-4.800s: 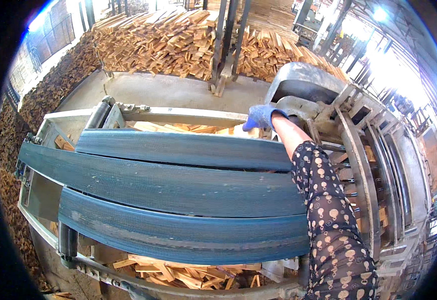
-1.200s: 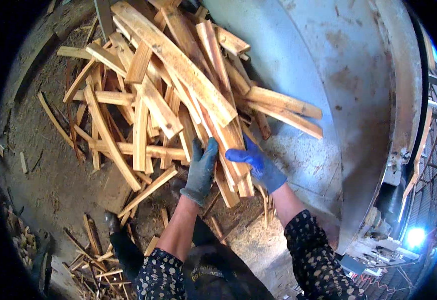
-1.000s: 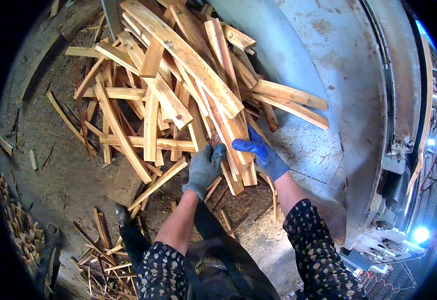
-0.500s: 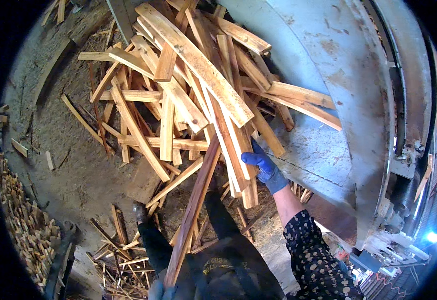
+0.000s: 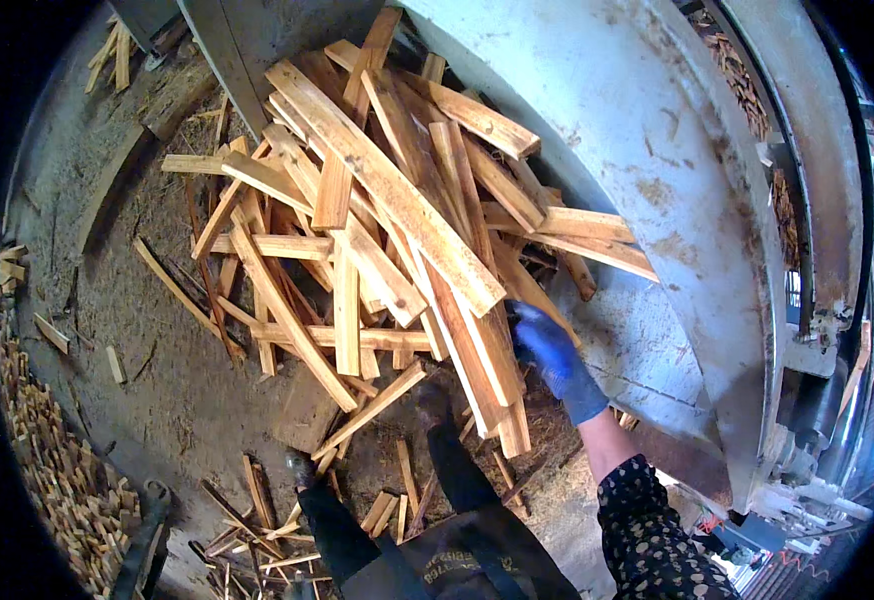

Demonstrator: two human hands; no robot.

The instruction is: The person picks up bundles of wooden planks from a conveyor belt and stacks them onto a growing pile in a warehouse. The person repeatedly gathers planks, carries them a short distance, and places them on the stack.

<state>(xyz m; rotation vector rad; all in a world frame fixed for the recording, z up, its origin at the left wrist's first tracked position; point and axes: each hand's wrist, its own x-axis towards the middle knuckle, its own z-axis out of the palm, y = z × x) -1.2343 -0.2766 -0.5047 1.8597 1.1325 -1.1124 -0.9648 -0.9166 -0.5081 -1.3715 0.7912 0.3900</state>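
A heap of rough wooden boards [image 5: 387,180] lies in front of me, crossing at many angles. My right hand [image 5: 554,362], in a blue glove with a dark-patterned sleeve behind it, is at the heap's right side. It is next to the near ends of several long boards [image 5: 492,365] that point toward me. Its fingers stretch forward along their right edge, slightly blurred, with the tips partly in shadow. No board is visibly held in it. My left hand does not show clearly in the picture.
A curved grey metal wall [image 5: 647,170] with rust marks rises on the right. Loose sticks [image 5: 257,540] lie around my feet. A dense stack of wood ends [image 5: 52,450] stands at the lower left. A curved strip [image 5: 112,190] lies on the dirty floor at left.
The dark reddish board that slanted toward my lower left is out of view. My right hand has shifted right and nearer to me, and its thumb has left the board end.
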